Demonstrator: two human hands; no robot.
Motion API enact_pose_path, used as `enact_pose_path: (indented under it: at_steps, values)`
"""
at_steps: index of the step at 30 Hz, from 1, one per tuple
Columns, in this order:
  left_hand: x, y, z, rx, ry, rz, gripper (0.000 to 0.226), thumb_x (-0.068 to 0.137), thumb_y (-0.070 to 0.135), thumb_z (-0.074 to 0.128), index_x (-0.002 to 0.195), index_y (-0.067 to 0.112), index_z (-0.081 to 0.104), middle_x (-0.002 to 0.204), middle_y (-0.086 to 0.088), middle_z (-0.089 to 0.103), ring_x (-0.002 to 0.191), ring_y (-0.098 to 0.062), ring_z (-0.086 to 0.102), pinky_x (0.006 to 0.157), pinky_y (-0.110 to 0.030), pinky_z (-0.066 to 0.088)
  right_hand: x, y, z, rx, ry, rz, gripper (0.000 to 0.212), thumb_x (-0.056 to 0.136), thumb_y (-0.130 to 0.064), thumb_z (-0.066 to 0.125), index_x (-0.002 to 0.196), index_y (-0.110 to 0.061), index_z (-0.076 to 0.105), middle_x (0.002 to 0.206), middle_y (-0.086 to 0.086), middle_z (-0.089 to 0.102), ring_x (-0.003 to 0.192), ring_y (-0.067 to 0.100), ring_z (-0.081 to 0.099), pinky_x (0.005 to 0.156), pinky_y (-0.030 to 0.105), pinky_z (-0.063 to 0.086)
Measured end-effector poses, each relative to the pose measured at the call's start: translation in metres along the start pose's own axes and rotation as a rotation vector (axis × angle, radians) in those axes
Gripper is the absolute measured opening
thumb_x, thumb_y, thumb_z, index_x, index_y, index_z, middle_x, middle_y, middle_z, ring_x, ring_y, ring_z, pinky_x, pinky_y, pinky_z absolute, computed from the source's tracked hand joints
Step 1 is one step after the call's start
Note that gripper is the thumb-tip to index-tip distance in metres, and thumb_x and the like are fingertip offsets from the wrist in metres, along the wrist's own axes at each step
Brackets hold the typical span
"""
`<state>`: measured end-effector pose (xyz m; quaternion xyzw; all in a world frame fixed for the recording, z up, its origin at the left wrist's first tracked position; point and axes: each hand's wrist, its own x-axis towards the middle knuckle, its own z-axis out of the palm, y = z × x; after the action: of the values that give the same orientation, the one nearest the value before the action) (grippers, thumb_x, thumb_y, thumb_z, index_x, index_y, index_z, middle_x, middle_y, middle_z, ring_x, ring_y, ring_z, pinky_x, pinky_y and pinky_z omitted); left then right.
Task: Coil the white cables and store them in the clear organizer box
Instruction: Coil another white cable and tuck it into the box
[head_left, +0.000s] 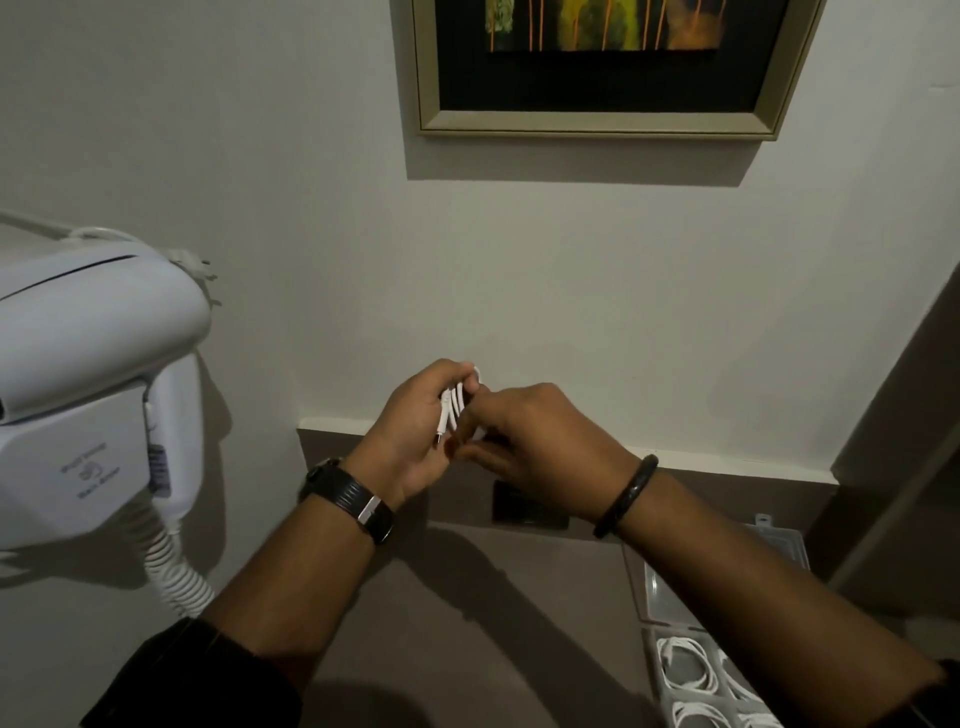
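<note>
My left hand (415, 431) pinches a small bundle of white cable (453, 402), folded into a few loops, with a plug end hanging down at the palm. My right hand (535, 436) closes on the same bundle from the right, fingers touching the loops. Both hands are held up in front of the wall, above the brown counter. The clear organizer box (655, 654) lies open at the lower right, partly under my right forearm. Several coiled white cables (685, 667) sit in its compartments.
A white wall-mounted hair dryer (93, 395) with a spiral cord (174, 577) fills the left side. A framed picture (597, 67) hangs above. A dark socket plate (524, 504) is set in the backsplash below my hands. The brown counter (467, 597) spreads beneath.
</note>
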<state>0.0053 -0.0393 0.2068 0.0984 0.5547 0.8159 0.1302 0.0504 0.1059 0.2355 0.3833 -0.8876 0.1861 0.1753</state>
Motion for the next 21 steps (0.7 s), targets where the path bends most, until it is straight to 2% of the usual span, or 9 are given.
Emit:
enact_pose_path:
  at_steps: [3, 5, 8, 11, 13, 15, 17, 20, 21]
  values:
    - [-0.003, 0.003, 0.006, 0.024, 0.026, 0.024, 0.035, 0.094, 0.022, 0.044, 0.066, 0.012, 0.064, 0.060, -0.003, 0.058, 0.054, -0.014, 0.055, 0.052, -0.027, 0.043, -0.004, 0.011, 0.002, 0.025, 0.079, -0.014, 0.013, 0.087, -0.023, 0.066, 0.093, -0.012, 0.067, 0.088, 0.006, 0.071, 0.078, 0.020, 0.064, 0.072, 0.034, 0.053]
    - [-0.006, -0.002, 0.009, 0.031, 0.054, 0.014, 0.034, 0.094, 0.018, 0.046, 0.066, 0.013, 0.065, 0.061, -0.003, 0.059, 0.055, -0.011, 0.057, 0.052, -0.024, 0.044, -0.004, 0.019, 0.005, 0.050, 0.123, 0.022, 0.017, 0.083, -0.024, 0.070, 0.097, -0.015, 0.066, 0.086, 0.000, 0.070, 0.076, 0.015, 0.063, 0.070, 0.024, 0.051]
    - [-0.006, -0.012, 0.014, 0.036, 0.099, 0.036, 0.037, 0.094, 0.021, 0.045, 0.068, 0.016, 0.071, 0.068, -0.003, 0.064, 0.062, -0.010, 0.061, 0.055, -0.023, 0.048, -0.006, 0.024, 0.015, 0.275, 0.255, 0.272, 0.031, 0.076, -0.024, 0.078, 0.102, -0.023, 0.060, 0.073, -0.016, 0.062, 0.063, 0.000, 0.059, 0.061, 0.005, 0.044]
    - [-0.006, -0.015, 0.021, -0.065, 0.110, 0.064, 0.039, 0.094, 0.022, 0.038, 0.092, 0.006, 0.074, 0.093, -0.012, 0.074, 0.086, -0.019, 0.071, 0.075, -0.029, 0.056, -0.011, 0.022, 0.029, 0.485, 0.390, 0.502, 0.031, 0.073, -0.024, 0.080, 0.094, -0.029, 0.059, 0.071, -0.014, 0.062, 0.065, -0.001, 0.060, 0.058, 0.008, 0.047]
    - [-0.006, -0.017, 0.025, -0.102, 0.137, 0.068, 0.043, 0.095, 0.023, 0.034, 0.111, -0.001, 0.066, 0.115, -0.020, 0.069, 0.107, -0.029, 0.067, 0.096, -0.040, 0.052, -0.013, 0.020, 0.035, 0.563, 0.417, 0.585, 0.023, 0.075, -0.025, 0.078, 0.090, -0.032, 0.062, 0.077, -0.012, 0.066, 0.070, 0.006, 0.064, 0.062, 0.019, 0.054]
    - [-0.005, -0.020, 0.027, -0.112, 0.156, 0.078, 0.043, 0.095, 0.022, 0.034, 0.116, -0.002, 0.062, 0.125, -0.021, 0.063, 0.115, -0.031, 0.062, 0.103, -0.043, 0.047, -0.013, 0.021, 0.036, 0.692, 0.402, 0.620, 0.011, 0.078, -0.023, 0.075, 0.086, -0.028, 0.070, 0.077, -0.007, 0.070, 0.065, 0.012, 0.064, 0.055, 0.023, 0.052]
    - [-0.004, -0.020, 0.026, -0.140, 0.127, 0.086, 0.038, 0.097, 0.019, 0.035, 0.116, -0.001, 0.062, 0.128, -0.018, 0.061, 0.115, -0.026, 0.061, 0.097, -0.037, 0.051, -0.014, 0.022, 0.033, 0.902, 0.369, 0.606, 0.005, 0.083, -0.017, 0.071, 0.085, -0.017, 0.075, 0.067, -0.004, 0.070, 0.053, 0.011, 0.057, 0.047, 0.022, 0.048]
    - [-0.005, -0.016, 0.022, -0.160, 0.013, 0.111, 0.031, 0.098, 0.014, 0.038, 0.113, 0.000, 0.060, 0.116, -0.018, 0.060, 0.096, -0.022, 0.066, 0.073, -0.036, 0.056, -0.016, 0.029, 0.026, 1.083, 0.295, 0.561, 0.013, 0.088, -0.014, 0.064, 0.088, -0.005, 0.073, 0.062, 0.007, 0.062, 0.052, 0.014, 0.053, 0.046, 0.024, 0.046]
    - [-0.005, -0.015, 0.021, -0.150, -0.008, 0.118, 0.030, 0.099, 0.013, 0.037, 0.114, 0.000, 0.060, 0.114, -0.017, 0.060, 0.097, -0.022, 0.066, 0.075, -0.036, 0.056, -0.016, 0.030, 0.024, 1.093, 0.274, 0.549, 0.014, 0.089, -0.015, 0.063, 0.089, -0.003, 0.072, 0.062, 0.008, 0.061, 0.052, 0.015, 0.053, 0.047, 0.024, 0.046]
